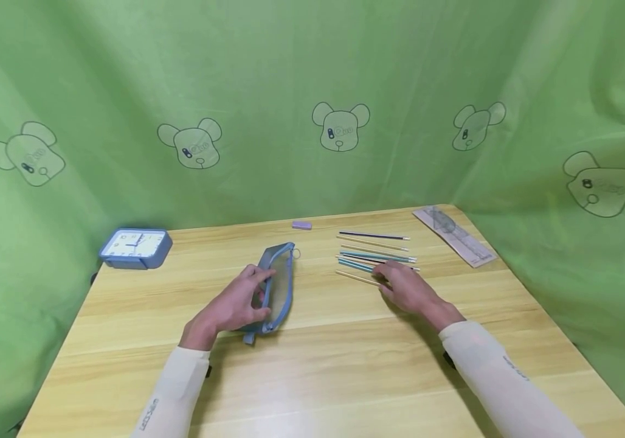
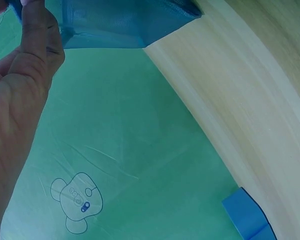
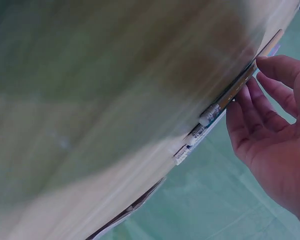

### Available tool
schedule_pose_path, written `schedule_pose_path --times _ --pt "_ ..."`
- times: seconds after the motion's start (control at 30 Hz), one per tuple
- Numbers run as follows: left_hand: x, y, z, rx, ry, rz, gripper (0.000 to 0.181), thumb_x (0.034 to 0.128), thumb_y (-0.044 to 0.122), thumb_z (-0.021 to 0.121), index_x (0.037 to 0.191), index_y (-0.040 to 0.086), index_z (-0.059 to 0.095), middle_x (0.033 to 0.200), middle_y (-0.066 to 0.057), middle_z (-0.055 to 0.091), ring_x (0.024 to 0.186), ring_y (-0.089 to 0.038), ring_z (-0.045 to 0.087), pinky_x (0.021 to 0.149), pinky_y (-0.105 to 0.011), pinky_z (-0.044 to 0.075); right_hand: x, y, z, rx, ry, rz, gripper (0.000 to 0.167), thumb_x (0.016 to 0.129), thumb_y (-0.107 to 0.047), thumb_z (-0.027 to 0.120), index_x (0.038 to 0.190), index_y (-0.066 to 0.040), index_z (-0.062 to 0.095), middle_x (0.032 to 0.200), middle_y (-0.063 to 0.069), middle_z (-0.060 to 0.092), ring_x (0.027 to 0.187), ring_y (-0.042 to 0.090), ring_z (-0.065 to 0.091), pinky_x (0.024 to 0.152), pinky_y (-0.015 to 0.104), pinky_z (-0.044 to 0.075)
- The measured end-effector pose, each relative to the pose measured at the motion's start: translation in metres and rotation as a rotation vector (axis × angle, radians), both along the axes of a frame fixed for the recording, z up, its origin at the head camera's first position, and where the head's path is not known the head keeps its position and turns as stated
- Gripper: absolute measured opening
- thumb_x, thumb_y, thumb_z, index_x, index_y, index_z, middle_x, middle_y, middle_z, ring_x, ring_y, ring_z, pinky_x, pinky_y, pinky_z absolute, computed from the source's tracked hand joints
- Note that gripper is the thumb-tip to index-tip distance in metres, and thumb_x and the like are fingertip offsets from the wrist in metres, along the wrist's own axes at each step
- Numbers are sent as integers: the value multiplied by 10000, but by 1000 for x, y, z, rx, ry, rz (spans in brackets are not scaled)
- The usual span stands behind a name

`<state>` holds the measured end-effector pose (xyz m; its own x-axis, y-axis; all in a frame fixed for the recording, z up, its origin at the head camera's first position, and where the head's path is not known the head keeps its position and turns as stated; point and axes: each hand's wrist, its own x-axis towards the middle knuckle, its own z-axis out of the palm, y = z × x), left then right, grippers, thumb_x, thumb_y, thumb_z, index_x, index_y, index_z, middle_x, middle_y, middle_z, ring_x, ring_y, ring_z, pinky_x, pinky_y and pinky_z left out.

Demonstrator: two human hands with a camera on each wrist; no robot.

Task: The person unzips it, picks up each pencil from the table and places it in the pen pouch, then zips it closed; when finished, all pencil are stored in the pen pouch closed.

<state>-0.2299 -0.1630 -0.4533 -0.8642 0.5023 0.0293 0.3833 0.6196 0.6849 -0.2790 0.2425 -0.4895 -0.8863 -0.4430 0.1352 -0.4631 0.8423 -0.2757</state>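
From the head camera I see the left hand (image 1: 236, 304) curled over the left rim of a blue pouch (image 1: 279, 292), its fingers gripping that edge while spread part-way along it; I take this as keeping the unzipped mouth wide and steady. Well to the right of those fingers, the right hand (image 1: 408, 291) reaches down onto a loose row of pencils (image 1: 367, 255). They lie nearly parallel on the bench (image 1: 312, 377), which I judge lets the fingers meet several together. Past the right fingers rests a ruler (image 1: 453, 236); ahead, between both hands, an eraser (image 1: 301, 225); ahead and left of the left fingers, a clock (image 1: 134, 244).

My left wrist view shows the fingers at the pouch's wall, which stands out beside them, probably because the grip props it.

In my right wrist view, the fingers are bent and slightly parted, touching the pencils; whether they pinch any, I cannot tell.
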Motion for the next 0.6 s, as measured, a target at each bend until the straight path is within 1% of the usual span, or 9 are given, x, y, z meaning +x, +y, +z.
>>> schedule_pose_path --times 0.2,0.37,0.5,0.6 --pt "1 -1 2 7 -1 -7 828 872 10 813 1603 -56 429 1268 -162 524 1009 -184 625 817 -246 565 0 0 -1 2 8 -2 283 945 -19 751 1228 -17 738 1205 164 743 1132 347 707 997 528 606" --pt "1 -1 1 6 -7 -4 825 874 6 813 1605 -46 433 1255 -155 523 1001 -182 616 813 -256 565 -1 2 -2 21 47 -16 285 939 -36 762 1223 -19 747 1216 181 706 1147 380 678 1016 563 591" --pt "0 -2 2 3 -5 -6 824 873 3 815 1604 -43 436 1256 -155 523 1000 -182 615 819 -264 563 -3 5 -4 61 73 -26 288 937 -45 771 1223 -20 747 1200 183 685 1117 378 674 984 562 595" --pt "0 -2 1 1 -4 -7 828 871 4 818 1605 -41 437 1254 -155 523 999 -182 613 818 -258 559 -3 5 -5 62 81 -20 265 936 -42 773 1200 -22 755 1186 181 684 1095 368 675 961 551 601"
